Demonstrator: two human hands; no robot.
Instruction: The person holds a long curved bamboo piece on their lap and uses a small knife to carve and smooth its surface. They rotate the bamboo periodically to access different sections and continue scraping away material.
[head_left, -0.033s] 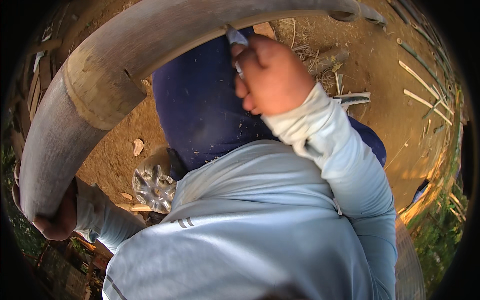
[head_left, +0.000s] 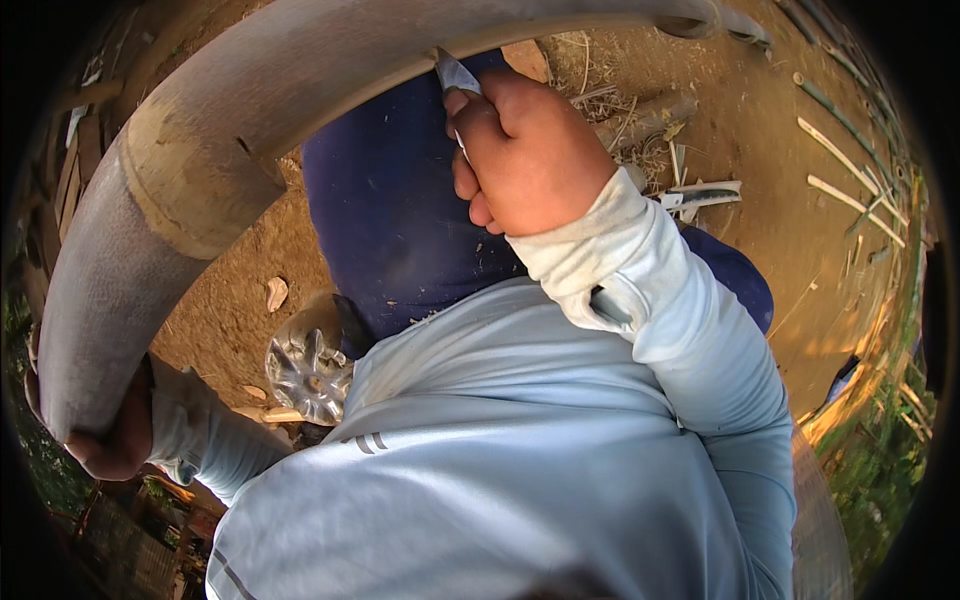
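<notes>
A thick grey-brown bamboo pole (head_left: 290, 80) arcs across the view from the lower left to the far right, with a pale ring at its joint (head_left: 195, 185) and a small dark notch beside it. My left hand (head_left: 115, 440) grips the pole's near end at the lower left; some of its fingers are hidden behind the pole. In my closed right hand (head_left: 535, 150) is a knife (head_left: 457, 73) with a short metal blade. The blade's tip touches the pole's near edge, over my dark blue trouser leg (head_left: 400, 220). Most of the handle is hidden by the fingers.
A clear plastic bottle (head_left: 310, 375) lies by my leg on the brown dirt floor. Beyond my right wrist are a short bamboo piece (head_left: 650, 118), shavings, and a pale object with a dark strip (head_left: 705, 196). Pale split strips (head_left: 840, 150) and green poles (head_left: 840, 108) lie further right.
My right hand and the knife have shifted a little left and up along the pole's edge. The pole's jointed part has moved slightly left. My left hand keeps its grip.
</notes>
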